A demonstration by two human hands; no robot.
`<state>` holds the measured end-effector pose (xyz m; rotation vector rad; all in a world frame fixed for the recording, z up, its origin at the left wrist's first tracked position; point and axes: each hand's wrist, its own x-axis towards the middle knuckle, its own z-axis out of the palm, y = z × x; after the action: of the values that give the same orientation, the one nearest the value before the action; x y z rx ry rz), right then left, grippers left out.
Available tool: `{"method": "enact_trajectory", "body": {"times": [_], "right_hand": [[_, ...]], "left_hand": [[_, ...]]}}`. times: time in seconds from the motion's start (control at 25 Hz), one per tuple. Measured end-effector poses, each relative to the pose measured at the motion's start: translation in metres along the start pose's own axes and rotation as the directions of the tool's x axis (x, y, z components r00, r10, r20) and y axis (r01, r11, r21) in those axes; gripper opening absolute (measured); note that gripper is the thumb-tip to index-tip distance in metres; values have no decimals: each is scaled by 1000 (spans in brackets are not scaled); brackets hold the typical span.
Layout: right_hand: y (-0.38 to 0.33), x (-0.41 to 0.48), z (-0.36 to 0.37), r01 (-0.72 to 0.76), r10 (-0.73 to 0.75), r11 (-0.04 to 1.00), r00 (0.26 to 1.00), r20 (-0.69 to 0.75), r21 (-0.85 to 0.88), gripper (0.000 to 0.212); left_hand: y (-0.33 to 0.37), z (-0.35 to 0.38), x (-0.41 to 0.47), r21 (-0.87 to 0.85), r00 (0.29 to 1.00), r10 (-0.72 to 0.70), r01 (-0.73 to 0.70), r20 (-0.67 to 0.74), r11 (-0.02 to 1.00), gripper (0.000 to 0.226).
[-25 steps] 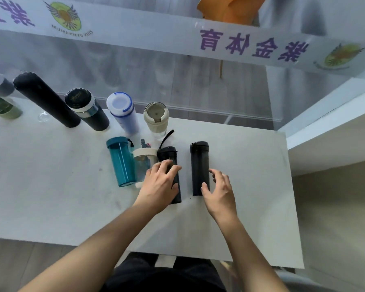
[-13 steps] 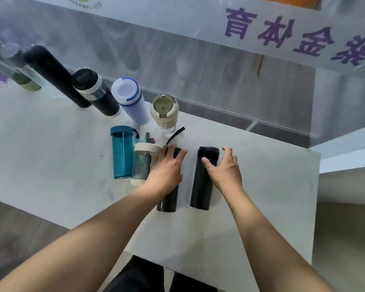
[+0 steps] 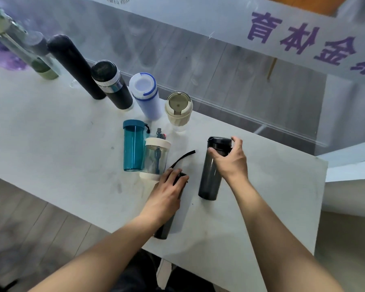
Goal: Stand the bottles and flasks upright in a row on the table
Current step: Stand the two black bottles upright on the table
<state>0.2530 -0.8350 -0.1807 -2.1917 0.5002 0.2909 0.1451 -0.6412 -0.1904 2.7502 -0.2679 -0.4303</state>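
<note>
My right hand [image 3: 229, 160] grips the cap end of a dark grey bottle [image 3: 210, 180], which is lifted at its top and rests on its base end. My left hand [image 3: 167, 193] lies over a black bottle with a strap [image 3: 163, 229] that is flat on the white table [image 3: 61, 157], fingers curled round its cap end. A teal bottle [image 3: 133, 147] and a clear bottle with a cream lid [image 3: 155, 160] lie side by side to the left. Upright along the far edge stand a tall black flask [image 3: 76, 66], a black flask with a silver band [image 3: 112, 85], a lavender bottle [image 3: 145, 95] and a cream cup [image 3: 178, 110].
Further left in the row stand a green-capped glass bottle [image 3: 19, 45] and a grey-capped one [image 3: 38, 45]. A glass wall with a printed banner [image 3: 303, 34] runs behind the table. The table's right edge [image 3: 321, 207] and front edge are close to my arms.
My right hand has closed on the dark grey bottle's cap and raised that end. The black strap bottle has come nearer to me under my left hand.
</note>
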Motion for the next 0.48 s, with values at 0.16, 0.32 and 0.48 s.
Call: {"method": "enact_trajectory", "body": {"times": [0.16,0.32,0.48], "right_hand": [[-37,-1,-18,195,-188,979,977,-105,63,94],[-58,0,-19,327,-319,945,934,-160,26,78],[-59,5,-15,352,-342,935,928,-146,49,74]], "left_hand": [[-1,-5,-5,-34,1000,-1,1,-8,999,66],[-3,-6,-6,-65,1000,4,-6,-23,998,64],[-5,-5,-5,-90,999,13,-15,-30,996,57]]}}
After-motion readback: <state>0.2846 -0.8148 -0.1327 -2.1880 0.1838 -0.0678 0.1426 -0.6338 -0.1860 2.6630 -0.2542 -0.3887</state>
